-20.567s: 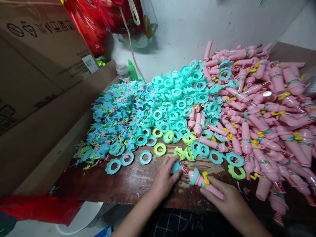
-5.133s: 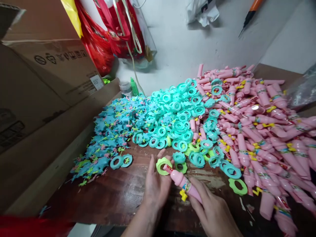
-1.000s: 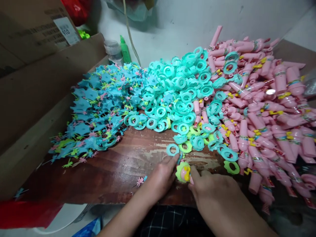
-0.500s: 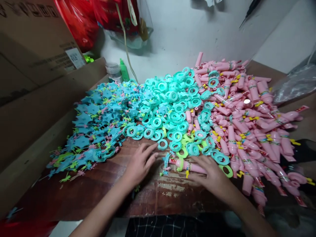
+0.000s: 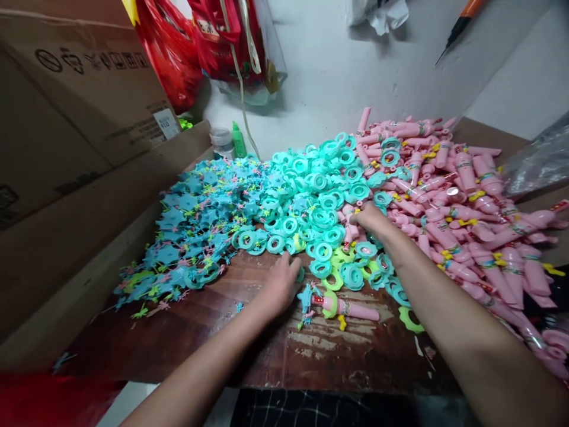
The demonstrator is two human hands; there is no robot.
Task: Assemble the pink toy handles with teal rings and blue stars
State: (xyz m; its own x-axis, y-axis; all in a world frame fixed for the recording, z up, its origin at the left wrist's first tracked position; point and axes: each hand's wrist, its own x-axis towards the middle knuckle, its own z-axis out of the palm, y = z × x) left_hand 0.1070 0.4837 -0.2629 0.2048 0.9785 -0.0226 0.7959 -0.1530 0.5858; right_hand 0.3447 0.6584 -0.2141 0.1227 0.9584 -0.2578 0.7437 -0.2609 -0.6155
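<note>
My left hand is closed over a teal plastic ring at the front of the ring pile; only its edge shows past the fingers. Farther off, my right hand reaches over the pile, its fingers closed on a pink plastic tube lying among the rings. Between my forearms, a pink tube toy lies on the table with a lime-green ring around it and a yellow clip beside it. A blue star-shaped piece lies at its left end, near my left wrist.
Blue star pieces are heaped left, teal rings in the middle, pink tubes at right. A cardboard box stands left. A green bottle and a jar stand by the wall; red bags hang above.
My right hand has left the pink tube toy on the table and moved up to the pile. My left hand has moved right onto the loose teal ring. The view has tilted slightly.
</note>
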